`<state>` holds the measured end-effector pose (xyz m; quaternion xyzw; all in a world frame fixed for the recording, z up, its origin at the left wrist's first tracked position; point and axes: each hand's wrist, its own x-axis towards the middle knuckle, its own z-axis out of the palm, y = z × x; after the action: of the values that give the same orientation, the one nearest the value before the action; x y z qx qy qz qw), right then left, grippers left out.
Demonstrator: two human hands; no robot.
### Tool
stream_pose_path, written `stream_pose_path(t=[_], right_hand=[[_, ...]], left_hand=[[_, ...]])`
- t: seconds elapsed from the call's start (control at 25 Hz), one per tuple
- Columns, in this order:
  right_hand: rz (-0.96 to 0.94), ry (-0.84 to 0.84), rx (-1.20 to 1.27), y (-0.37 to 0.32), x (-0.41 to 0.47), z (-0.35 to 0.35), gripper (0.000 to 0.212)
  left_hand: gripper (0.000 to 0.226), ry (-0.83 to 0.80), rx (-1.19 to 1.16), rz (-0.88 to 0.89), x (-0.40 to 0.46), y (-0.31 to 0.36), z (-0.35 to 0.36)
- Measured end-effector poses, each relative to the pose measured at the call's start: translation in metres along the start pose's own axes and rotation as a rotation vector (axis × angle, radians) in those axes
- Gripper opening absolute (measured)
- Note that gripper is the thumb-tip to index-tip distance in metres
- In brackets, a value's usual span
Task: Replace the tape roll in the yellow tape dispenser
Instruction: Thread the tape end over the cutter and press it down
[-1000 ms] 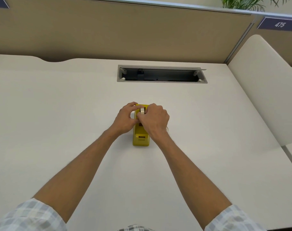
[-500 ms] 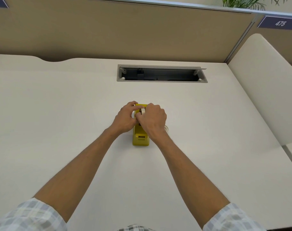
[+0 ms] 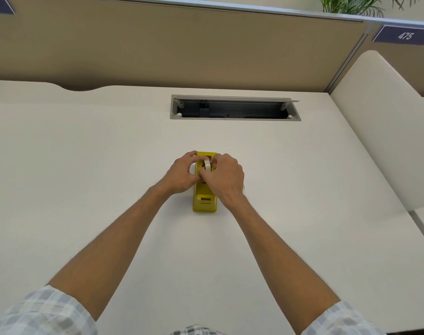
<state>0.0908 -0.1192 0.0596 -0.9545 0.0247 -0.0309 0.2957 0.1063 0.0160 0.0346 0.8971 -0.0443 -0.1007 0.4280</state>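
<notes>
L hand [image 3: 182,174] curls round left side of yellow tape dispenser [image 3: 204,197], thumb & fingers gripping it at the far end. Dispenser sits mid-desk [image 3: 85,177], w/ white tape roll [image 3: 207,164] upright in its slot. R hand [image 3: 224,177] pinches the roll from the right.

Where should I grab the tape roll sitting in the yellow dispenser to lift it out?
Probably pinch the tape roll by its two flat sides, from above: it stands on edge in the yellow dispenser, whose walls hide its lower half.
</notes>
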Motion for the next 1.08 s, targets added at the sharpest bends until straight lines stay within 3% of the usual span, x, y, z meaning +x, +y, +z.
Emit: stream_pose_path(t=[0.36, 0.6, 0.76, 1.08], right_hand=[[-0.02, 0.0, 0.038, 0.006, -0.004, -0.001, 0.028], [-0.109, -0.03, 0.027, 0.011, -0.004, -0.006, 0.044], [-0.234, -0.159, -0.04, 0.016, 0.002, -0.013, 0.064], [-0.326, -0.255, -0.114, 0.021, 0.018, -0.023, 0.048]], left_hand=[[0.06, -0.028, 0.091, 0.021, -0.006, -0.002, 0.0], [0.066, -0.018, -0.084, 0.078, -0.014, -0.002, 0.003], [0.079, -0.035, -0.095, 0.038, -0.015, -0.001, 0.003], [0.086, -0.061, -0.046, 0.004, -0.012, -0.005, 0.0]])
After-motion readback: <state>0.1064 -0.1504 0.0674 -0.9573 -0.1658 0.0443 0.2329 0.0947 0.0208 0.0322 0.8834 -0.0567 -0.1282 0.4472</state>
